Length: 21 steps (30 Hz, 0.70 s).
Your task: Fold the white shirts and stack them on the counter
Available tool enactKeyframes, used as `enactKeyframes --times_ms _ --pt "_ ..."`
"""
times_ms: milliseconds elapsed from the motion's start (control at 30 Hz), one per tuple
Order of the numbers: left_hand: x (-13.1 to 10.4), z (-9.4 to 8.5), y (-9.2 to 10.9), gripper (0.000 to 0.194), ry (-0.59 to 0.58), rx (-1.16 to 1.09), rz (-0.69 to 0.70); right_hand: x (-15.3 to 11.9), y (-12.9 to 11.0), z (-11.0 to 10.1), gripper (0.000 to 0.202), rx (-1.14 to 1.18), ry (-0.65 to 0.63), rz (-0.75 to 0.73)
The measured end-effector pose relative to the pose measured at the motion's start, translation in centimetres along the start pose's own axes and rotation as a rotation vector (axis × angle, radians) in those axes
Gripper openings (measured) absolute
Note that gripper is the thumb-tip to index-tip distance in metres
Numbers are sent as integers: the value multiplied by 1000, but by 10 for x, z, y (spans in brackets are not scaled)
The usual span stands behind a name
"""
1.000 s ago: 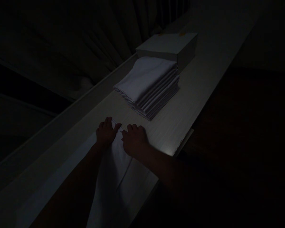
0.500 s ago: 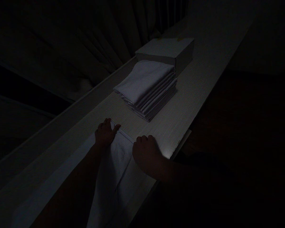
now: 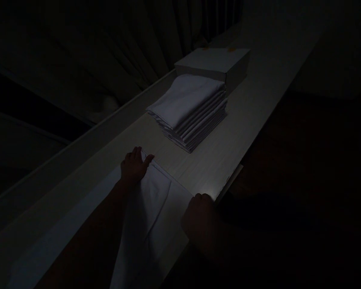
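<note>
A white cloth [image 3: 156,188], partly folded, lies on the long pale table. My left hand [image 3: 134,166] rests on its far left corner, thumb spread away from the fingers, pressing the fabric down. At the cloth's far right corner, by the table's front edge, my right hand [image 3: 200,216] is closed on the fabric; darkness hides part of its grip. One layer's edge ends between my hands, over a wider layer below. Beyond them stands a stack of folded white cloths [image 3: 189,100].
Behind the stack sits a pale box [image 3: 213,60] with small orange marks on top. A raised ledge [image 3: 108,122] runs along the table's [image 3: 237,120] left side, with dark drapes [image 3: 156,40] past it. The scene is very dim.
My right hand has moved right and nearer the table's front edge, and a wider layer of cloth now shows between my hands. My left hand stays at its corner.
</note>
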<state>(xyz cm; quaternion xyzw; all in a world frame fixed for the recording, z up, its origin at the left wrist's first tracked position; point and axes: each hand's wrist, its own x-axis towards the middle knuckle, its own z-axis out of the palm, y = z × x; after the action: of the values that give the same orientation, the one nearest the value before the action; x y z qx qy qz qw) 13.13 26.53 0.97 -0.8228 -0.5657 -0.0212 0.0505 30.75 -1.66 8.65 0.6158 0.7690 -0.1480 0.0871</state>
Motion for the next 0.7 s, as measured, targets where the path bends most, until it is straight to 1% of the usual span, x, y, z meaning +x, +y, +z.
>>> enactKeyframes --times_ms 100,200,267,333,400,467,533,600,700 --pt "-3 -3 3 85 7 8 24 -2 -5 4 7 -38 -31 -1" --pt "-10 -13 10 81 70 26 56 -3 -8 6 8 -31 -54 -41" --pt "-14 -24 17 78 129 47 69 -5 -10 9 8 -20 -14 -34" --pt "-19 -37 23 73 155 70 67 -9 -12 12 11 -6 57 -12" --pt "-24 -49 29 69 123 74 52 -11 -13 14 12 -7 134 6" --pt "-32 -56 35 69 54 54 68 -13 -13 13 11 -15 142 -5" --pt "-44 -54 42 69 -13 32 129 -12 -13 10 10 -36 116 -17" --pt "-59 -44 51 71 -52 16 174 -11 -12 6 9 -58 82 -32" --pt "-78 -25 64 83 -57 -17 126 -9 -10 3 11 -72 35 -58"
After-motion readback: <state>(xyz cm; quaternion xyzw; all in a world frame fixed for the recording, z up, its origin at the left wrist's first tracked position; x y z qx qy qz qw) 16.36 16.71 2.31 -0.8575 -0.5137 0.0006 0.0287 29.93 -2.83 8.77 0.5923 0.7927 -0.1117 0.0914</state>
